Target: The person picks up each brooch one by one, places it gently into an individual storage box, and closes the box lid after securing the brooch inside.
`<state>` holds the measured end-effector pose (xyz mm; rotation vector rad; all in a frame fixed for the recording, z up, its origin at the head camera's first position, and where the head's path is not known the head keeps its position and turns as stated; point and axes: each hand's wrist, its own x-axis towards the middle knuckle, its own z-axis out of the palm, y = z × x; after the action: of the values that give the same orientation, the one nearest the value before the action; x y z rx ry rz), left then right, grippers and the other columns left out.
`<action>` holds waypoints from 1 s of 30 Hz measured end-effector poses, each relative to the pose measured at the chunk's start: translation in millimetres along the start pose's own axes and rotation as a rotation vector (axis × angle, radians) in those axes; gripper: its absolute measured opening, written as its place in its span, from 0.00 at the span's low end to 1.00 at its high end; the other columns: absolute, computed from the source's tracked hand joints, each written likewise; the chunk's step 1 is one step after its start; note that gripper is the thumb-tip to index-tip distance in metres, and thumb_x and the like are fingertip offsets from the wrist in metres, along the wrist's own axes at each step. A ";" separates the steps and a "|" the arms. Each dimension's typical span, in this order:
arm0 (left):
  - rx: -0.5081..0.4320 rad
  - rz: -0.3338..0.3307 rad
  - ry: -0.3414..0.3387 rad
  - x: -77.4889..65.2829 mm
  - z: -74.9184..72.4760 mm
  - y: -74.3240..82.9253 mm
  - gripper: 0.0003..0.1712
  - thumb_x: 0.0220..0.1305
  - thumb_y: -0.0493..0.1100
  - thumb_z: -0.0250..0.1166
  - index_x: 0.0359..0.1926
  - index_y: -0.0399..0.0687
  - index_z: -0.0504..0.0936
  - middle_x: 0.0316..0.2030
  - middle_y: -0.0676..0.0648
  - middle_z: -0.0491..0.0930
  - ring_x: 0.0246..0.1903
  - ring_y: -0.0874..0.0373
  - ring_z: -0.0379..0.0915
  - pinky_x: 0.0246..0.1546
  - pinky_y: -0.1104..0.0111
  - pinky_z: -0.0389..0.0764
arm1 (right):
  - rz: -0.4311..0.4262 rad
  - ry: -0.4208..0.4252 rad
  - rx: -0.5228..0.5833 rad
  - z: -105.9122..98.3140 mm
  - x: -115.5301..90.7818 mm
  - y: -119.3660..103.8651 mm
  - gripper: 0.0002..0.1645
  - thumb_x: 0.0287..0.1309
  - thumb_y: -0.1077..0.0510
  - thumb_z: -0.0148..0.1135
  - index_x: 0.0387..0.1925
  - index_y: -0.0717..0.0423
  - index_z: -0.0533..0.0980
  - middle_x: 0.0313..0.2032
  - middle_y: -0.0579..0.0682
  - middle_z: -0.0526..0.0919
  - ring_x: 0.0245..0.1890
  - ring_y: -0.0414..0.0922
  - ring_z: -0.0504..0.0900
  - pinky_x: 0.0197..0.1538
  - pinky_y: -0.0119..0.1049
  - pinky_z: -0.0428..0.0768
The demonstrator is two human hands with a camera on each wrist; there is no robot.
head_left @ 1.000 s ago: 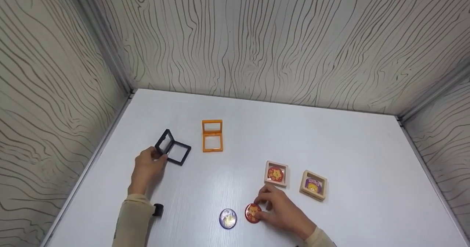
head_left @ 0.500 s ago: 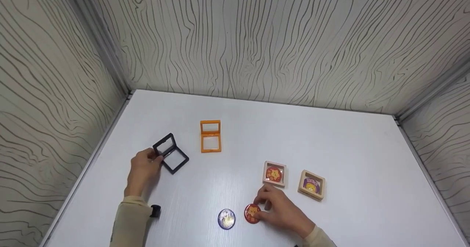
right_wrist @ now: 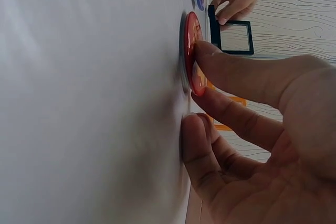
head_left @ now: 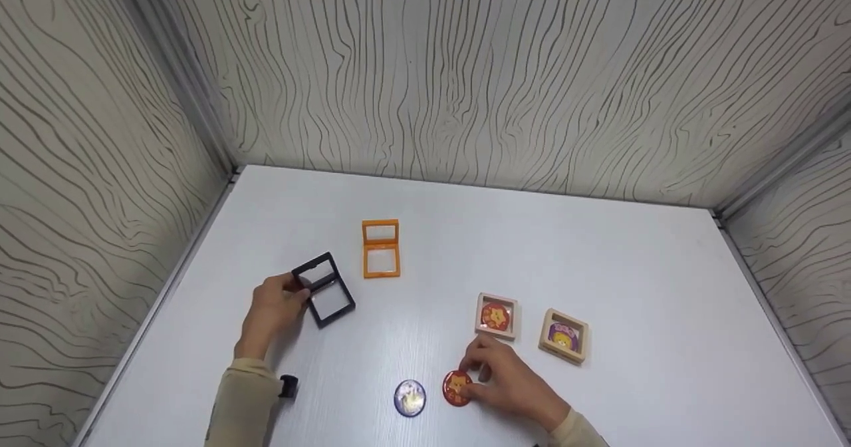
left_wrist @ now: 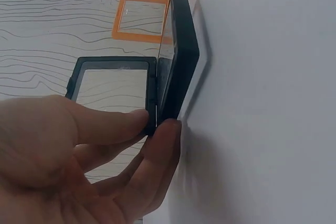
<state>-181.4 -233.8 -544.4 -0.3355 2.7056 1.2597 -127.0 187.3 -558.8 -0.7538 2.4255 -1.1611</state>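
My left hand [head_left: 276, 307] pinches one side of a black hinged display frame [head_left: 330, 300] by its hinge, thumb on top. The frame is unfolded: one clear-windowed half lies on or near the table and the other stands up, as the left wrist view [left_wrist: 178, 56] also shows. At the front, my right hand [head_left: 508, 380] holds a round red badge [head_left: 454, 387] with a yellow cartoon figure. Its thumb presses on the badge face and a forefinger meets the rim [right_wrist: 193, 51]. A blue-rimmed round badge [head_left: 409, 398] lies just left of it.
An unfolded orange hinged frame [head_left: 381, 243] stands behind, right of the black one. Two small wooden boxes sit beyond my right hand, one with a red badge [head_left: 496, 316], the other with a purple one [head_left: 564, 336]. Patterned walls [head_left: 425, 88] enclose the white table [head_left: 631, 254].
My left hand has turned the black frame clockwise and brought it slightly right and nearer. The right hand and the red badge have stayed in place.
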 end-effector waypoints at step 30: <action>0.021 0.086 -0.054 -8.9 44.0 28.5 0.05 0.73 0.35 0.65 0.45 0.42 0.87 0.45 0.42 0.88 0.49 0.47 0.83 0.57 0.46 0.81 | 0.023 0.002 0.014 -0.3 -0.2 1.7 0.09 0.60 0.56 0.79 0.40 0.51 0.86 0.43 0.43 0.78 0.40 0.38 0.79 0.43 0.31 0.82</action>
<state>-178.8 -180.9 -549.6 -0.1816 2.7126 1.2418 -127.5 188.5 -559.9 -0.7184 2.4181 -1.1695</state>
